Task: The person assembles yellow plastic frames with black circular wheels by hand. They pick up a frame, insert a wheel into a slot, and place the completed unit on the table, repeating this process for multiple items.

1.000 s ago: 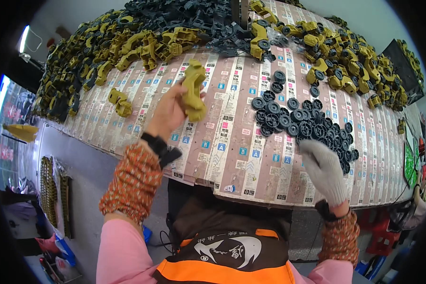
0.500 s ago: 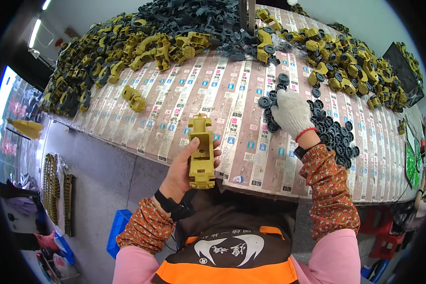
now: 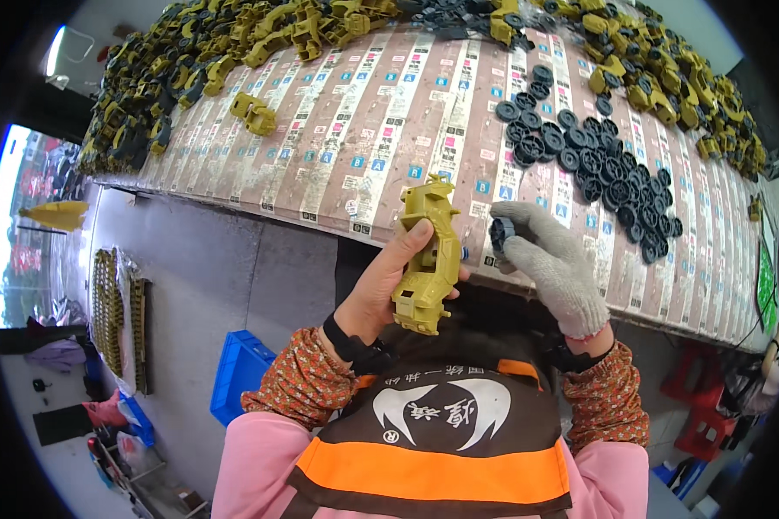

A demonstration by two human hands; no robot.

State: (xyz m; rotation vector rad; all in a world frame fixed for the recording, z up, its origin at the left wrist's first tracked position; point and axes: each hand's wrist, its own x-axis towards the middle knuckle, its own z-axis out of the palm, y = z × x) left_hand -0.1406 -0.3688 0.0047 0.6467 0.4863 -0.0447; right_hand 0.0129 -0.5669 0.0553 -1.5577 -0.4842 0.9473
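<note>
visibly lettered apron (image 3: 441, 437) below yellow shell (image 3: 435, 266)

The long yellow vehicle body (image 3: 442, 258) looks smooth plastic; the round black wheel (image 3: 499, 233), matt plastic; the grey glove (image 3: 563, 266), knitted cloth.

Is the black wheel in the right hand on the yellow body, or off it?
Off: the wheel is between the gloved fingers of the right hand, visibly apart from the yellow body.
</note>
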